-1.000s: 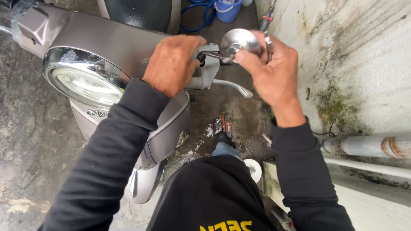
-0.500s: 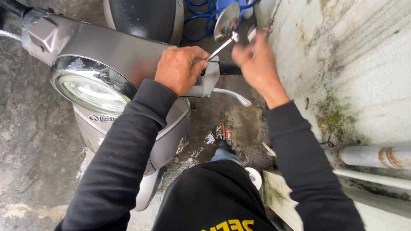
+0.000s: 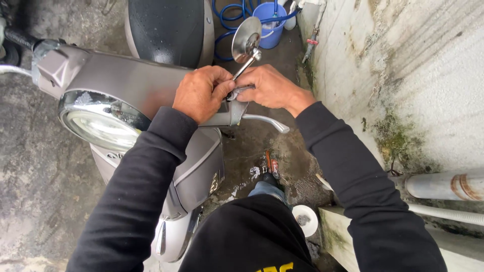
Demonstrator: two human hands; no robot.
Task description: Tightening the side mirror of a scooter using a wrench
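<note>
1. head view: both hands meet at the end of the scooter's handlebar, at the foot of the mirror stem [image 3: 246, 64], likely because that is where the stem joins the bar.
2. the left hand [image 3: 201, 93] is curled closed over the handlebar housing [image 3: 222, 117], thumb and fingertips pinched toward the stem's base; it seems to steady the bar.
3. the right hand [image 3: 269, 86] is closed around the same joint from the wall side, fingers wrapped at the stem's lower end; what exactly it pinches is hidden by the fingers.
4. the round mirror [image 3: 246, 32] stands above the hands, tilted on its slanted stem, free of both hands.
5. the brake lever [image 3: 267, 122] juts out below the right hand, untouched.
6. the chrome-rimmed headlight [image 3: 101, 123] sits toward the other end of the grey front panel, the black seat [image 3: 169, 27] beyond it.
7. a blue bucket [image 3: 269, 22] and hose lie on the wet floor by the stained wall [image 3: 403, 65]; a pipe [image 3: 443, 185] runs along the wall's foot.
</note>
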